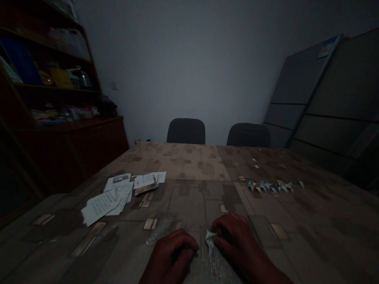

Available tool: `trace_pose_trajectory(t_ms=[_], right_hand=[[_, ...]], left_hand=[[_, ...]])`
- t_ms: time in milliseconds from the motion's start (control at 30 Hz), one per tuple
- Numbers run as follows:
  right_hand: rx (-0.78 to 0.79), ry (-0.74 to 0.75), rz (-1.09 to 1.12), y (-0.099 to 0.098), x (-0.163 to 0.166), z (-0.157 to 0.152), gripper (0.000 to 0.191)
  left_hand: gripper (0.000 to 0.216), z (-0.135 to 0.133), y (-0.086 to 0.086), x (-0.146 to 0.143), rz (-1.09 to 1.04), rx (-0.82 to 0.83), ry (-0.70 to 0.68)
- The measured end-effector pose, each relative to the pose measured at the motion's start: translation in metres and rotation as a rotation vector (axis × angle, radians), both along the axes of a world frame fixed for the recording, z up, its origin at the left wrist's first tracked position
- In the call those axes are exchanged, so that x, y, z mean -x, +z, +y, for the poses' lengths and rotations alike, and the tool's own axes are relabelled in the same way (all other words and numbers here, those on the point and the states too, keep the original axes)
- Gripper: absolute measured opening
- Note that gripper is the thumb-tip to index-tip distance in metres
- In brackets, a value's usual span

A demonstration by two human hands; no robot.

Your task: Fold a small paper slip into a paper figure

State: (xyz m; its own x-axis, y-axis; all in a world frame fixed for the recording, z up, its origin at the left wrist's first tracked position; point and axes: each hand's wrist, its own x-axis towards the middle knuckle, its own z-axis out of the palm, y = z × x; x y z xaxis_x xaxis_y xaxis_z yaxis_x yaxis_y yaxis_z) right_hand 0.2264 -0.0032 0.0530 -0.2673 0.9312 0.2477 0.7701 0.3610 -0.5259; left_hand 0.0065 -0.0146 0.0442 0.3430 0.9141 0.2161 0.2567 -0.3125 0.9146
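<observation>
My right hand [238, 238] pinches a small folded piece of pale paper [210, 238] between thumb and fingers, just above the table's near side. The paper has a pointed top and a narrow lower part; its exact shape is hard to make out in the dim light. To its left, my left hand [174, 254] rests at the table with its fingers curled in and the thumb close to them. Nothing shows between those fingertips. The two hands are apart, and only the right one touches the paper.
A patterned cloth covers the table [183, 213]. Printed paper cards [102, 205] lie fanned and overlapping at the left. A row of small folded paper pieces [271, 186] sits at the right. Two dark chairs [186, 131] stand behind; a shelf cabinet [68, 126] is at the left.
</observation>
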Motion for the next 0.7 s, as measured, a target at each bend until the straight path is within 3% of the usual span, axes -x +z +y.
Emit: trace_pose_trajectory(t_ms=[300,433,567,700], right_hand=[[0.062,0.015,0.056,-0.008,0.004,0.002,0.017],[-0.119,0.099,0.057,-0.002,0.008,-0.004,0.019],[-0.261,0.230,-0.060,0.006,0.012,-0.013,0.015],[-0.228,0.203,-0.205,0.003,0.016,-0.016,0.013]], left_hand=[[0.020,0.001,-0.003,0.000,0.023,0.012,0.025],[0.016,-0.001,-0.001,-0.004,-0.026,0.130,0.127],[0.019,-0.001,-0.001,-0.009,-0.146,0.287,0.127],[0.011,-0.001,-0.002,-0.009,-0.045,0.187,0.169]])
